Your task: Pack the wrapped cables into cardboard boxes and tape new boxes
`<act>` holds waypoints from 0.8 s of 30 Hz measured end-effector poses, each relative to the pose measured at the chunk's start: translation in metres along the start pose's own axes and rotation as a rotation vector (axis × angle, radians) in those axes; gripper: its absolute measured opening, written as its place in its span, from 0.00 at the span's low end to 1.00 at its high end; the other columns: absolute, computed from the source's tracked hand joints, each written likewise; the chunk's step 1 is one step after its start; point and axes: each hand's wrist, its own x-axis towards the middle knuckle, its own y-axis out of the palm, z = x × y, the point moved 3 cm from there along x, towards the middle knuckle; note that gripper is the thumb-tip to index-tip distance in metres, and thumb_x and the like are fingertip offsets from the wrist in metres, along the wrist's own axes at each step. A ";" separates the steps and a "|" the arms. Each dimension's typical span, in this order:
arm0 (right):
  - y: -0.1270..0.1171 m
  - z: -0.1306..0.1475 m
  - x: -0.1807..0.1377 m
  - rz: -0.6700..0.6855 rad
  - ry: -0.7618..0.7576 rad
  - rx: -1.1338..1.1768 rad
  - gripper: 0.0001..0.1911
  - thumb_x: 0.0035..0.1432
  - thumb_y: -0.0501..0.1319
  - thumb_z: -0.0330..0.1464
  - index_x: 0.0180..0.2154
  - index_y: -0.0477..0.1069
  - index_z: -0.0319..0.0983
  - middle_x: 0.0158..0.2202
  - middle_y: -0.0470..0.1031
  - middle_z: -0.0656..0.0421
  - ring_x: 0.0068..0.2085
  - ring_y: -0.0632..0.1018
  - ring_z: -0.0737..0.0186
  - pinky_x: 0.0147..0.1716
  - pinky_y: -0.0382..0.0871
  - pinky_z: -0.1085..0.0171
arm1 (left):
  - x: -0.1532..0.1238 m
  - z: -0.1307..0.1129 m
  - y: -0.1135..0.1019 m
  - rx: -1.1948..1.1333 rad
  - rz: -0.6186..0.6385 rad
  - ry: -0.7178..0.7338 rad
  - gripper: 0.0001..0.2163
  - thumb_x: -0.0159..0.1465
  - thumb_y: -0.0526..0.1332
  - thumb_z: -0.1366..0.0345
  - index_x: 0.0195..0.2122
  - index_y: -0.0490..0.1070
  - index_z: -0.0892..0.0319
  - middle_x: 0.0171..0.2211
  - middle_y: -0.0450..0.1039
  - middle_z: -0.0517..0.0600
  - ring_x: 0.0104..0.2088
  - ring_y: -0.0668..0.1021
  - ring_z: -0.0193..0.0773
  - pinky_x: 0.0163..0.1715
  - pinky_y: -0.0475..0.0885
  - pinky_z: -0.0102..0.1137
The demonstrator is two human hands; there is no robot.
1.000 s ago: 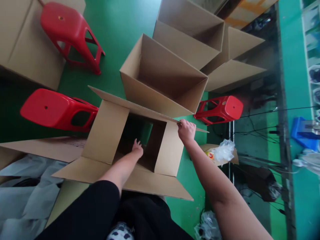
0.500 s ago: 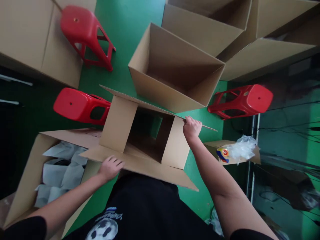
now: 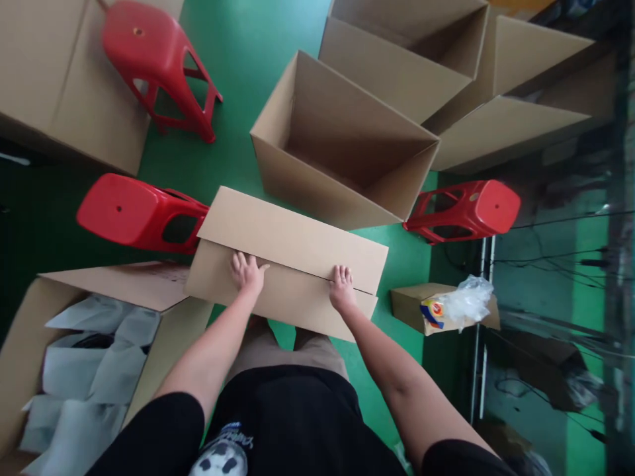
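Note:
A cardboard box (image 3: 292,264) stands in front of my legs with its two long flaps folded down over the top. A narrow seam runs between the flaps, and the near one sits slightly lower. My left hand (image 3: 248,272) lies on the near flap by the seam, thumb and fingers apart. Toward the right end of the same seam, my right hand (image 3: 342,285) rests flat, its fingertips reaching the far flap's edge. Neither hand grips anything. The box's inside and its short flaps are hidden.
Just beyond stands an open cardboard box (image 3: 278,172), with more open boxes (image 3: 391,73) behind it. Red stools (image 3: 119,208) stand left and right (image 3: 496,205). At lower left, a carton (image 3: 186,337) holds white-wrapped items. A small box with clear plastic (image 3: 473,301) sits right.
Both long flaps have been folded down over the opening. My right hand has let go of the far flap and moved down-left; my left hand has moved up and right onto the top.

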 end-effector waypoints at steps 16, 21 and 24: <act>0.008 0.003 0.006 -0.176 -0.017 0.116 0.33 0.76 0.47 0.39 0.78 0.48 0.41 0.79 0.44 0.56 0.80 0.39 0.53 0.76 0.30 0.41 | -0.047 -0.116 0.064 0.322 0.148 0.593 0.32 0.75 0.50 0.51 0.78 0.46 0.47 0.80 0.40 0.54 0.79 0.44 0.53 0.74 0.36 0.63; -0.002 0.014 0.013 -0.131 -0.091 0.295 0.32 0.77 0.46 0.39 0.77 0.50 0.40 0.79 0.44 0.55 0.79 0.43 0.53 0.76 0.33 0.40 | -0.053 -0.121 0.052 0.458 0.092 0.517 0.30 0.76 0.45 0.55 0.78 0.49 0.54 0.79 0.43 0.59 0.79 0.46 0.52 0.75 0.45 0.59; -0.025 0.006 0.002 -0.098 -0.249 0.403 0.32 0.75 0.49 0.40 0.74 0.57 0.37 0.79 0.47 0.51 0.78 0.49 0.49 0.76 0.43 0.40 | -0.069 -0.135 0.035 0.479 0.057 0.422 0.30 0.75 0.43 0.55 0.77 0.52 0.53 0.79 0.47 0.58 0.79 0.50 0.50 0.73 0.51 0.58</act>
